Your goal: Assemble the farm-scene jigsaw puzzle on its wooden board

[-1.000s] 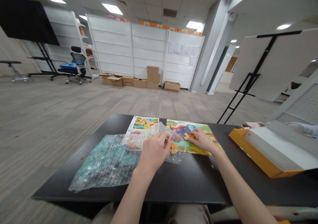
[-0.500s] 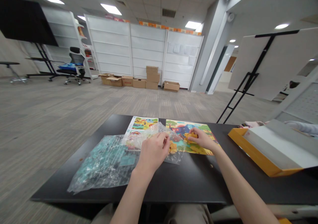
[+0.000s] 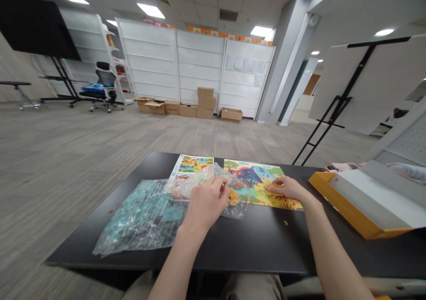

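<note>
My left hand (image 3: 209, 199) is closed on a clear plastic bag (image 3: 240, 210), its fingertips pinching the film. Yellow pieces (image 3: 233, 197) show through the bag just right of those fingers. Over the right part of a colourful picture board (image 3: 258, 175), my right hand (image 3: 289, 188) is closed on a yellow piece (image 3: 273, 190), partly covered by the fingers. The bag overlaps the board's left side and a printed picture sheet (image 3: 189, 163). A larger clear bag with teal pieces (image 3: 140, 213) lies left of my left hand.
An open yellow-and-white box (image 3: 362, 215) stands on the right of the black table (image 3: 253, 246). A small scrap (image 3: 285, 223) lies near the board, and a brown bit (image 3: 111, 211) at the left. Behind are cardboard boxes (image 3: 206, 102) and an easel board (image 3: 366, 82).
My right hand has moved right, away from the bag, carrying the yellow piece over the board's right part. My left hand stays on the bag. The view has shifted slightly.
</note>
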{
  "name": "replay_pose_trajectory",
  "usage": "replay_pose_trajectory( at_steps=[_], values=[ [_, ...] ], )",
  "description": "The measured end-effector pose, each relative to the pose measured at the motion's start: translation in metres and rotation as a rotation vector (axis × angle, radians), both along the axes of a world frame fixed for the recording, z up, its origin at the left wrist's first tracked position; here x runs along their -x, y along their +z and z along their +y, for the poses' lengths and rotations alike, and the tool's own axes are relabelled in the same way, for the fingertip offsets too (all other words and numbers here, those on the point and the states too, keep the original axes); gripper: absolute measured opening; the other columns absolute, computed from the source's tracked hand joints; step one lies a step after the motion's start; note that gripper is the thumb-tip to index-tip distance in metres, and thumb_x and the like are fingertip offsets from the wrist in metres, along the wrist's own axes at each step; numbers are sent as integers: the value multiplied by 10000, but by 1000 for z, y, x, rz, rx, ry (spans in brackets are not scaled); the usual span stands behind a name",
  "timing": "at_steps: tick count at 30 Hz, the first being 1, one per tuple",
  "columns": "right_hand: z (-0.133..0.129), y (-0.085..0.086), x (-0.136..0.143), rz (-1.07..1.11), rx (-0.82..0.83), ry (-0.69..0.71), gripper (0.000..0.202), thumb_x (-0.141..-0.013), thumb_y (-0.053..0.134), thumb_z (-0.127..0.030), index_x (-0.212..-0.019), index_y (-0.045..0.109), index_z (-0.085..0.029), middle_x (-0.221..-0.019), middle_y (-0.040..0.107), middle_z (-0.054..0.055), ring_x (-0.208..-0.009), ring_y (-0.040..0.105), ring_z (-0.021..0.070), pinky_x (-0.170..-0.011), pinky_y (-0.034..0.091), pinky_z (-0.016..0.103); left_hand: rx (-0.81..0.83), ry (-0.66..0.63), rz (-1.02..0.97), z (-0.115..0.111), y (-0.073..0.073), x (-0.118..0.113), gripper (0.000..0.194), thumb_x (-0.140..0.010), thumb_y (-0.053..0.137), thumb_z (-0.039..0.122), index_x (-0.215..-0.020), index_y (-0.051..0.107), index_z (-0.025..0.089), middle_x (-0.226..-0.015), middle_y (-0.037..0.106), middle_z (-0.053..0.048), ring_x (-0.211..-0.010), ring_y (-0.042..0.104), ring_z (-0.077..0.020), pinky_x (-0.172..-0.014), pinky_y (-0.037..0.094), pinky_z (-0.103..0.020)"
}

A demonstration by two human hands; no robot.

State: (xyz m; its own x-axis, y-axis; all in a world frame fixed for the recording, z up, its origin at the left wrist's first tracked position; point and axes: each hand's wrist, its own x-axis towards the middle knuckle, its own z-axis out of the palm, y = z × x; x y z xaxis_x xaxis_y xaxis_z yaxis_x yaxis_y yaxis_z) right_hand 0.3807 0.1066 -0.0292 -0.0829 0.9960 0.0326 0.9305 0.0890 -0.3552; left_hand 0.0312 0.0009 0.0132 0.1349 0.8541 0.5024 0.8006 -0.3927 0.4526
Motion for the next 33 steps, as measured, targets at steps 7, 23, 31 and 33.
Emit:
replay_pose_trajectory(
  at_steps=[7, 23, 31, 33],
  values=[
    [-2, 4, 7, -18, 64, 8, 393, -667, 763, -564, -756, 729, -183, -789, 747, 78, -743, 676, 255, -631, 473, 311, 4, -7, 12, 0, -1, -4, 169, -960, 510, 214, -918, 673, 223, -828, 728, -9, -755, 678, -164, -663, 438, -258],
    [-7, 10, 9, 142, 81, 159, 403, -741, 683, -567, -887, 681, -191, -918, 711, 73, -884, 657, 260, -783, 506, 340, 6, -6, -12, -1, 0, -3, 164, -953, 516, 215, -914, 675, 227, -817, 732, -5, -746, 677, -159, -660, 439, -248],
    [-46, 39, 56, 584, 204, 157, 520, -878, 518, -707, -1044, 609, -223, -733, 512, -17, -614, 472, 124, -504, 367, 215, 20, 5, -28, 1, 2, -5, 147, -958, 524, 238, -921, 666, 228, -835, 734, -11, -770, 694, -178, -666, 434, -260],
    [-59, 35, 87, 683, 266, 192, 505, -876, 531, -703, -1055, 593, -235, -707, 454, -37, -567, 410, 100, -468, 304, 195, 17, 15, -35, 1, 3, -8, 142, -959, 525, 250, -927, 662, 227, -846, 735, -16, -776, 699, -185, -672, 436, -267]
  ],
)
